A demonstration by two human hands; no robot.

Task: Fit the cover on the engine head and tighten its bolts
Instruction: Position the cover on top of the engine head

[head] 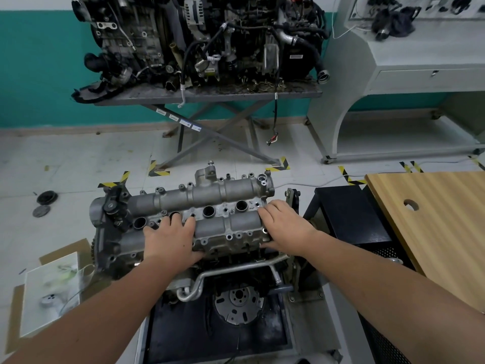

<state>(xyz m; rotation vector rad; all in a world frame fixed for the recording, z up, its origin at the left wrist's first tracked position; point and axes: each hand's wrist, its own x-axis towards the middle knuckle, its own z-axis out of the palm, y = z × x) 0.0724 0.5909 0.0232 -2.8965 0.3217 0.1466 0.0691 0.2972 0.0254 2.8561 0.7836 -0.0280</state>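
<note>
Pressing down, the left hand and right hand lie flat, grip open-fingered, on the grey cast-aluminium cover, which sits atop the engine head. Seating seems underway; next, bolts must enter the cover's empty holes.

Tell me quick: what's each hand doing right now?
Left hand: open, fingers spread, resting on the cover.
Right hand: open, lying on the cover's right end; holds nothing visible.

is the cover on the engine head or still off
On: the cover lies flat atop the engine, left hand and right hand resting on it.
</note>
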